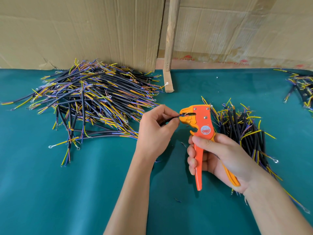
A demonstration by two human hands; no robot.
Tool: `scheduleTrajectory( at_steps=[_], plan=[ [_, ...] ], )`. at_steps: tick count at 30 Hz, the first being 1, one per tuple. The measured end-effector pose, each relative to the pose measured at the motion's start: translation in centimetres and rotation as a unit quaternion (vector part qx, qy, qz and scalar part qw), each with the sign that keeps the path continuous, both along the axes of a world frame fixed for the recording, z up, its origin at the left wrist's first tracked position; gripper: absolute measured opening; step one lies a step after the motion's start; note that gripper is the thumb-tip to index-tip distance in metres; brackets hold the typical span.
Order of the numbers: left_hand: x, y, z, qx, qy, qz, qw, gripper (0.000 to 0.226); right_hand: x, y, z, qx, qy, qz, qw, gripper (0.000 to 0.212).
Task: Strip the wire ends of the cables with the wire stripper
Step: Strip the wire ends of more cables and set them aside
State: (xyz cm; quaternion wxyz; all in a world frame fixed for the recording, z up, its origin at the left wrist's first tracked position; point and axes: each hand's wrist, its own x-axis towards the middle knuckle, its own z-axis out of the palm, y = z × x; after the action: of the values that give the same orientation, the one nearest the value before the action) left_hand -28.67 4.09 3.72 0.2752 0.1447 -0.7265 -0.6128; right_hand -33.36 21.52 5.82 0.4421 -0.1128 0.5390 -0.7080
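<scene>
My right hand (218,155) grips the handles of an orange wire stripper (201,126), held upright with its jaws pointing left. My left hand (157,128) pinches a short black cable (166,122) between thumb and fingers, and the cable's end sits inside the stripper's jaws. Most of that cable is hidden inside my left hand. A large heap of black cables (88,102) with yellow, blue and brown wire ends lies to the left on the green table (67,192). Behind my right hand lies a smaller pile of cables (243,129).
Cardboard sheets (84,31) stand along the back of the table, with a wooden post (170,48) between them. A third bunch of cables (301,87) lies at the far right edge. Small bits of stripped insulation (177,200) are scattered near my hands.
</scene>
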Motion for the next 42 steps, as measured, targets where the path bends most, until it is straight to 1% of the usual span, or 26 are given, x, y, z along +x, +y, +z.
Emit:
scheduleTrajectory(
  at_steps=[4, 11, 16, 19, 22, 24, 26, 28, 31, 33, 36, 38, 40, 42],
  plan=[
    [0.0, 0.0, 0.0, 0.004, -0.002, 0.001, 1.0, 0.018, 0.0, 0.0, 0.0, 0.006, 0.0, 0.0, 1.0, 0.03],
    [0.0, 0.1, 0.1, 0.002, -0.004, 0.007, 1.0, 0.015, 0.0, -0.1, 0.1, 0.008, 0.005, -0.002, 1.0, 0.015],
    [0.1, 0.3, 0.2, 0.007, -0.018, 0.009, 1.0, 0.018, 0.1, -0.2, 0.0, -0.001, 0.009, -0.008, 1.0, 0.014],
    [0.0, 0.3, 0.1, 0.005, -0.03, 0.014, 0.999, 0.02, 0.1, -0.2, -0.1, -0.003, 0.007, -0.007, 1.0, 0.018],
    [0.0, 0.2, -0.2, -0.013, -0.051, 0.012, 0.999, 0.021, 0.1, -0.3, -0.2, -0.015, -0.005, -0.008, 1.0, 0.022],
    [0.0, 0.2, -0.4, -0.048, -0.076, -0.005, 0.996, 0.02, 0.1, -0.3, -0.3, -0.029, -0.015, -0.011, 0.999, 0.021],
    [-0.1, 0.3, -0.6, -0.087, -0.102, -0.016, 0.991, 0.015, 0.1, -0.3, -0.4, -0.038, -0.021, -0.017, 0.999, 0.021],
    [-0.3, 0.4, -0.6, -0.08, -0.112, 0.0, 0.99, 0.007, 0.1, -0.3, -0.4, -0.044, -0.026, -0.018, 0.999, 0.021],
    [-0.3, 0.6, -0.6, -0.031, -0.099, 0.022, 0.994, 0.014, 0.3, -0.5, -0.4, -0.054, -0.028, -0.011, 0.998, 0.016],
    [-0.3, 0.8, -0.5, -0.014, -0.081, 0.025, 0.996, 0.015, 0.6, -0.9, -0.4, -0.046, -0.019, -0.019, 0.999, 0.02],
    [-0.3, 1.0, -0.5, -0.032, -0.073, 0.014, 0.997, 0.015, 1.0, -1.5, -0.3, -0.012, -0.001, -0.071, 0.997, 0.032],
    [-0.3, 0.9, -0.6, -0.042, -0.074, 0.015, 0.996, 0.015, 1.3, -1.6, -0.4, 0.002, 0.008, -0.082, 0.997, 0.036],
    [-0.3, 0.9, -0.7, -0.036, -0.066, 0.022, 0.997, 0.017, 1.4, -1.3, -0.3, -0.003, 0.005, -0.068, 0.998, 0.033],
    [-0.2, 1.1, -0.7, -0.038, -0.065, 0.023, 0.997, 0.018, 1.3, -1.1, -0.1, -0.025, -0.017, -0.054, 0.998, 0.021]
  ],
)
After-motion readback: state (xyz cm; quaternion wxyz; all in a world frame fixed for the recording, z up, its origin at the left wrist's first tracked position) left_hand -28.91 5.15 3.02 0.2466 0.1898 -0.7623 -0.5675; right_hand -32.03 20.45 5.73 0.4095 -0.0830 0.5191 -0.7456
